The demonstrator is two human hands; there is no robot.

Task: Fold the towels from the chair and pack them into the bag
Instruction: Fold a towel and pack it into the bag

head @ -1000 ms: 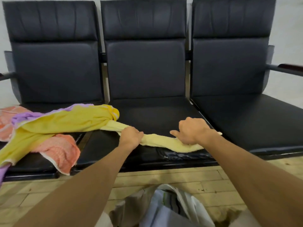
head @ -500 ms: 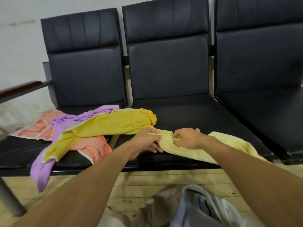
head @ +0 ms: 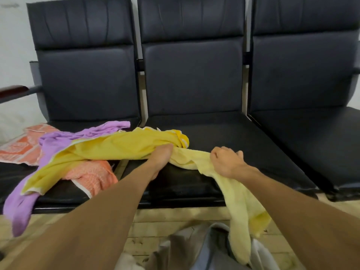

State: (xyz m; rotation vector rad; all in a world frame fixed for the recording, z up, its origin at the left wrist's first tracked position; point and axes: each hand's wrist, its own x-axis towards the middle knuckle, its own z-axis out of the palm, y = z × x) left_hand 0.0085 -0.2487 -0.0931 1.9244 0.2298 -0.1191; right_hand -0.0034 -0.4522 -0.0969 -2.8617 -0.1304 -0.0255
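Observation:
A pale yellow towel (head: 236, 199) lies bunched across the front of the middle seat, and its right end hangs over the seat edge toward the floor. My left hand (head: 160, 158) grips it where it meets the towel pile. My right hand (head: 226, 161) grips it further right. A bright yellow towel (head: 116, 147), a purple towel (head: 58, 142) and an orange patterned towel (head: 91, 174) lie heaped on the left seat. The light grey bag (head: 210, 248) stands open on the floor below my arms, with the towel's end dangling at its mouth.
Three joined black padded chairs (head: 194, 75) fill the view against a white wall. The right seat (head: 311, 137) holds nothing. An armrest (head: 13, 90) sticks out at the far left. Pale wooden floorboards (head: 165, 227) run under the chairs.
My hands have pulled the pale yellow towel apart and toward me. Its right end now hangs over the seat edge above the bag. The view has shifted slightly right.

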